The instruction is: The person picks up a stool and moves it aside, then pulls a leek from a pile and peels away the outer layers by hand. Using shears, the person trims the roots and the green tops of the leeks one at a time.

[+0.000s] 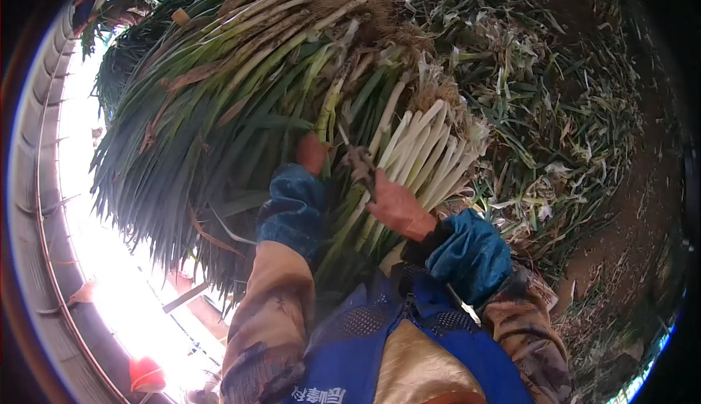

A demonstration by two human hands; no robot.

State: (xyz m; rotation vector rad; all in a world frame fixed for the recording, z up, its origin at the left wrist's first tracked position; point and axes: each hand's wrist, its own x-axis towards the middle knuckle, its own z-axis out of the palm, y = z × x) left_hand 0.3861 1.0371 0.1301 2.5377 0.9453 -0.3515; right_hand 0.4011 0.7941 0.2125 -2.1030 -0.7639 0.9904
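My left hand (312,152) is closed around the green part of a green onion (331,105), at the edge of a large heap; some of its fingers are hidden. In my right hand (400,203) is a dark hand tool (359,163) with a narrow pale tip pointing up and left toward that onion. Its exact kind is hard to make out. Just beyond my right hand, a bunch of green onions with clean white stalks (431,145) lies with its roots up and to the right.
Unpeeled green onions (175,119) with earthy roots (343,2) fill the left and top. Stripped leaves and peelings (540,112) cover the ground at right. Farther left are a curved, ribbed wall (44,199) and a red object (147,373).
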